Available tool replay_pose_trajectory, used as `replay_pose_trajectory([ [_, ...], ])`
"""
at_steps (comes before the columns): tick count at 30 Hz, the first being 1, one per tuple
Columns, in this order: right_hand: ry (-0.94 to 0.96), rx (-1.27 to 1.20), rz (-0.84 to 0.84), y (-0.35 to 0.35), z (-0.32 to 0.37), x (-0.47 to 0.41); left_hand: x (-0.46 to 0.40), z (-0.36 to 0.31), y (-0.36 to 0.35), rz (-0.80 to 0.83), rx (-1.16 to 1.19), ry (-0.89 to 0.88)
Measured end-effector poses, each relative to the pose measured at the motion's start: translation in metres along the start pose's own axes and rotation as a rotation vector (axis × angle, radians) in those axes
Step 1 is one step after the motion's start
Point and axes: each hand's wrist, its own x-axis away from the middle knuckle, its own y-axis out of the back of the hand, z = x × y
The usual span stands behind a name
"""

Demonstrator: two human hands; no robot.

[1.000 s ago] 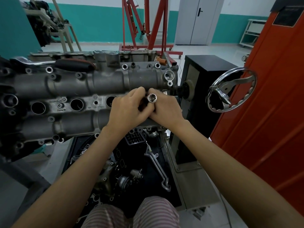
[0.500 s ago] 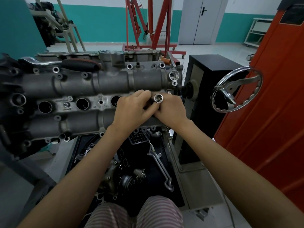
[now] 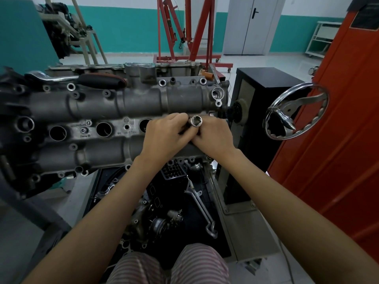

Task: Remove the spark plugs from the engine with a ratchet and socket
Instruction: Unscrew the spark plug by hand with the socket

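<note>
A grey engine cylinder head lies across the view on a stand, with several open round spark plug wells along its middle. Over the rightmost well, both hands meet around a chrome socket whose open end faces the camera. My left hand curls round the socket's dark lower part. My right hand grips it from the right side. A ratchet with a black and red handle rests on the top edge of the head. No spark plug is visible.
A chrome handwheel on the black stand box sits right of the hands. An orange panel fills the right side. Below lies a black tray with a wrench and engine parts. A red engine hoist stands behind.
Both hands stay wrapped round the socket over the rightmost well, and the fingers have shifted slightly. The camera view has drifted a little.
</note>
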Motion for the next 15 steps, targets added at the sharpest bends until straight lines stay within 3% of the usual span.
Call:
replay_pose_trajectory([
  [3, -0.019, 0.030, 0.114, -0.0032, -0.0071, -0.0003, -0.0006, -0.0037, 0.0007, 0.007, 0.000, -0.010],
  [15, -0.028, -0.038, 0.017, -0.0012, -0.0023, -0.0003, 0.0005, 0.0021, -0.0010, -0.010, 0.019, 0.028],
])
